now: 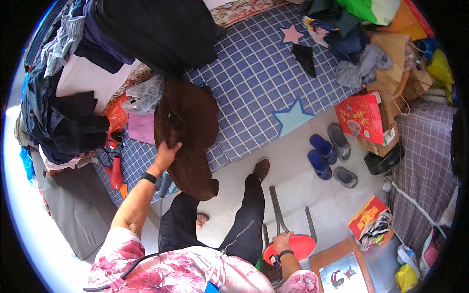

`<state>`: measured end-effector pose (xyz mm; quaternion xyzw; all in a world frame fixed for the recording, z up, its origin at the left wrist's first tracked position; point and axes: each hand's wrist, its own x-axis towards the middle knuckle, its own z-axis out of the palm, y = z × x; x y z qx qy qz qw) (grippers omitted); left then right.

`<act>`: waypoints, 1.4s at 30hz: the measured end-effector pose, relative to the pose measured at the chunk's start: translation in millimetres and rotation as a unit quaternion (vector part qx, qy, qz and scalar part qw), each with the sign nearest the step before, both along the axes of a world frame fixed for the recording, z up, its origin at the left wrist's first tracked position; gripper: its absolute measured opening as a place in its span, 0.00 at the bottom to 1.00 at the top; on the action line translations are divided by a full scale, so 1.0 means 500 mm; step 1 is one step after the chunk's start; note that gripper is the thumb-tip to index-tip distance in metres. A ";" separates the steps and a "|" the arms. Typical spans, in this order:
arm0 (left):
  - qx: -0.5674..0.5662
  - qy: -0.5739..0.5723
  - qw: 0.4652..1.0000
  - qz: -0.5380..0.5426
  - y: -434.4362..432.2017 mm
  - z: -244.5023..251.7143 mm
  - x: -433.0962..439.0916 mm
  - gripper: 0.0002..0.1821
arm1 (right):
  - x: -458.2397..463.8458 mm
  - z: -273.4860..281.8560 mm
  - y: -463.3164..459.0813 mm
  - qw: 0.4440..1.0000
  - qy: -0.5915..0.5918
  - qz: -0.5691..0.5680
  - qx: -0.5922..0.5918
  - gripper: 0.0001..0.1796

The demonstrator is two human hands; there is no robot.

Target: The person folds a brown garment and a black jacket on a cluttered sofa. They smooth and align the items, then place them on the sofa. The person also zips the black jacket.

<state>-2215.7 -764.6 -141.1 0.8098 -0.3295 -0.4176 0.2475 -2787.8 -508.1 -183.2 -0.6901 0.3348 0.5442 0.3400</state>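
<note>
A dark brown garment (192,117) hangs from my left hand (167,155), which has its fingers closed on the cloth. The garment's upper part overlaps a blue checked mat (253,69), and its lower end reaches down in front of my left leg. On my right, a stool with a round red seat (302,247) and metal legs stands beside my leg. My right hand (282,242) grips the edge of that seat. Left of the garment are a clear plastic bag (144,96) and a folded pink cloth (141,127).
Dark clothes (157,33) are heaped at the upper left. A red hair dryer (116,174) lies on the mat's left part. Blue slippers (320,164) and grey slippers (339,141) sit on the tiled floor (289,168). A red box (361,115) stands among cardboard boxes on the right.
</note>
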 end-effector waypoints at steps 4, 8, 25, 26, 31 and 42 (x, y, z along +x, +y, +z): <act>-0.059 -0.029 0.997 -0.028 0.049 -0.070 -0.010 0.18 | 0.040 -0.021 0.040 0.997 -0.060 -0.043 -0.002 0.10; -0.111 0.070 0.991 0.028 0.064 -0.076 -0.018 0.17 | 0.074 -0.133 0.148 0.999 -0.028 0.032 -0.027 0.14; -0.215 0.182 0.958 0.048 0.091 -0.082 -0.009 0.26 | 0.077 -0.218 0.050 0.975 0.014 -0.208 0.075 0.17; -0.190 0.145 0.970 0.043 0.091 -0.082 -0.008 0.28 | 0.066 -0.229 0.030 0.975 0.016 -0.202 0.088 0.17; -0.239 0.122 0.963 0.026 0.106 -0.076 0.002 0.27 | -0.006 -0.291 -0.193 0.989 -0.046 -0.088 0.109 0.17; -0.259 0.260 0.929 0.040 0.121 -0.091 0.022 0.22 | 0.441 -0.069 -0.652 0.726 -0.485 -0.155 -0.462 0.25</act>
